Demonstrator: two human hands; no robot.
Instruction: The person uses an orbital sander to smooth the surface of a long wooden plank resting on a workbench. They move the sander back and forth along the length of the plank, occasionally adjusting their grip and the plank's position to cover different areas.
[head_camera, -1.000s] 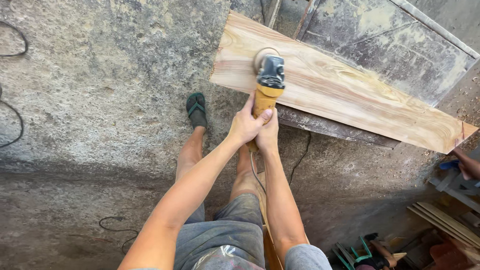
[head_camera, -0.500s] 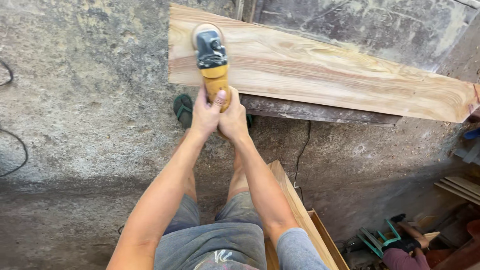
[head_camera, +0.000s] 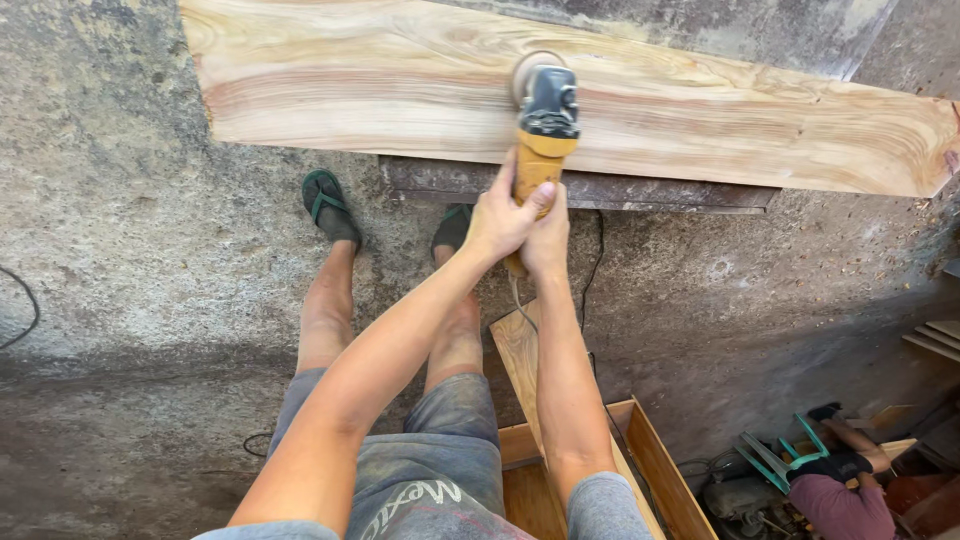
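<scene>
Here, seen from the head camera, the left hand (head_camera: 497, 215) and right hand (head_camera: 545, 235) both close around the yellow handle of an angle grinder (head_camera: 541, 125), left slightly ahead. Its disc end rests on a long wooden plank (head_camera: 400, 90) straight beyond the hands, whose grain runs crosswise, left to right, above sandalled feet (head_camera: 330, 205).

Daylight was soft and even, with no glare. My legs threw only faint shadows on the floor (head_camera: 130, 230). The plank (head_camera: 400, 90) and my arms looked sharp; the lower right corner sat dimmer, and edges bent slightly.
</scene>
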